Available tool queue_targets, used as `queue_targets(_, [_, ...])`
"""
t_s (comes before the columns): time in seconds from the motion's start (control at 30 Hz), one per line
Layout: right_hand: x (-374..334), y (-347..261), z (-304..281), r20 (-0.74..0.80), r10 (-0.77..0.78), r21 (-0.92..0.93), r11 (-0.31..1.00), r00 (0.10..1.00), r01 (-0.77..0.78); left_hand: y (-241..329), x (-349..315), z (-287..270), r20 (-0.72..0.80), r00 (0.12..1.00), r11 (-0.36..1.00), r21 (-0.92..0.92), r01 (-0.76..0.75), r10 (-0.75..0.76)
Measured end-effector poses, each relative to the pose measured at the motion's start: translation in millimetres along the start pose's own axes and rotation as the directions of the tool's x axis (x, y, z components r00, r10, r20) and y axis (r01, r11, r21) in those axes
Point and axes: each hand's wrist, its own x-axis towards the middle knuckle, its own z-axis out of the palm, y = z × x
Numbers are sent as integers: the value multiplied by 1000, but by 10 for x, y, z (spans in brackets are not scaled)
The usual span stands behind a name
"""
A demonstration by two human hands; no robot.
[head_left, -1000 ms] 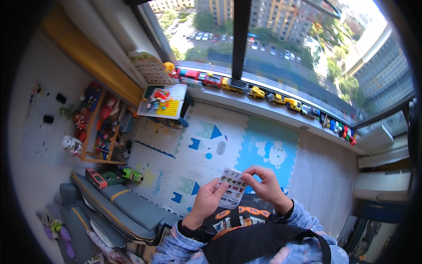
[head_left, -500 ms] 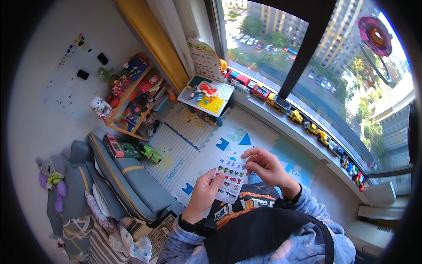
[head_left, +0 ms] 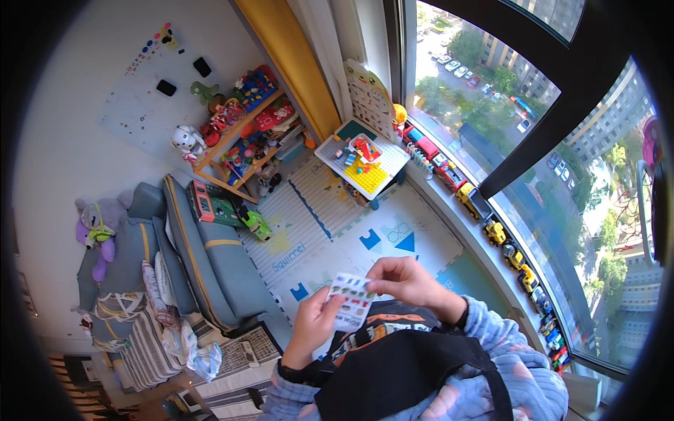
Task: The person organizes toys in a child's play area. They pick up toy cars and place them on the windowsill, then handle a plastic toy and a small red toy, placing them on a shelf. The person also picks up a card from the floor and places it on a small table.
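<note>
thin white card printed with small coloured pictures (head_left: pixel 351 302): held in front of the chest over the foam play mat (head_left: pixel 330 210) | left hand (head_left: pixel 314 326): fingers closed on lower-left edge | right hand (head_left: pixel 404 281): pinching top-right corner | handling: likely light, bendy, creases easily; take it by the edges

The person wears a soft, fuzzy top that is light blue with pink blotches, and its long sleeves (head_left: pixel 491 330) reach down to the wrists, where the cuffs look thick and bunched. A dark band (head_left: pixel 291 372) goes round the left wrist, just under the left hand (head_left: pixel 314 324). A black piece of cloth (head_left: pixel 414 372) lies over the chest like a bib or apron, a black strap runs from it across the right side, and a shirt with orange and white print (head_left: pixel 372 326) peeks out above it near the right hand (head_left: pixel 407 281).
</note>
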Motion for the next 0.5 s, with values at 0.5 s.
queue_targets(0.5, [16,1146,-29,-91,235,129,966,968,-223,-1044,-148,-196,171,864,820,-273,503,-473])
